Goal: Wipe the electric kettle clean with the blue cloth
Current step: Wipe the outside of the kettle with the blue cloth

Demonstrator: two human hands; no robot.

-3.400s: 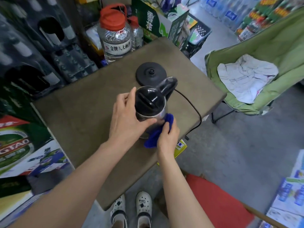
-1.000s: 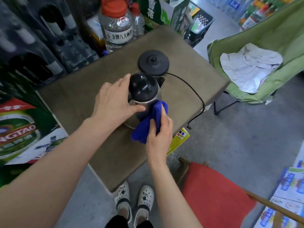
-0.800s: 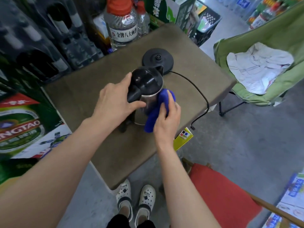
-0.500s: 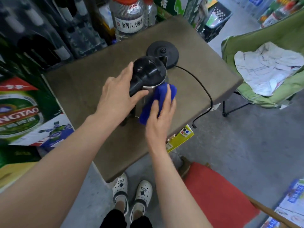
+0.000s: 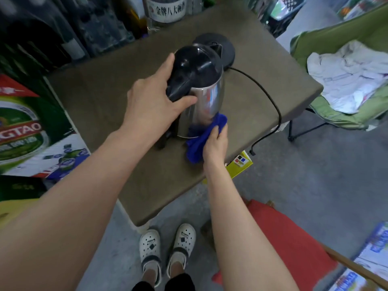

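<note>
My left hand (image 5: 153, 101) is in the middle of the frame and grasps the electric kettle (image 5: 206, 97) at its top: the thumb lies across the upper part of the steel wall, and the other fingers are curled over the black handle beside the lid. The kettle is on the brown table (image 5: 100, 85), a little above the centre of the frame, with its spout toward the top edge. I cannot tell if it stands fully upright or leans a little. My right hand (image 5: 216, 141), just below and right of the kettle, is closed around the blue cloth (image 5: 197, 143). It holds the cloth bunched and presses the upper end against the lowest part of the steel wall, while the rest of the cloth hangs down onto the table. Behind the kettle, higher in the frame, the round black base (image 5: 227, 51) lies on the table, partly hidden by the kettle. Its black cord (image 5: 264, 91) runs to the right and goes down over the table edge. At the right edge is a green folding chair (image 5: 336, 118) with a crumpled white cloth (image 5: 346, 76) on it. At the left edge is a beer carton (image 5: 25, 127), and at the lower right a red seat (image 5: 289, 248). My white shoes (image 5: 168, 246) show at the bottom centre, on the grey floor.
</note>
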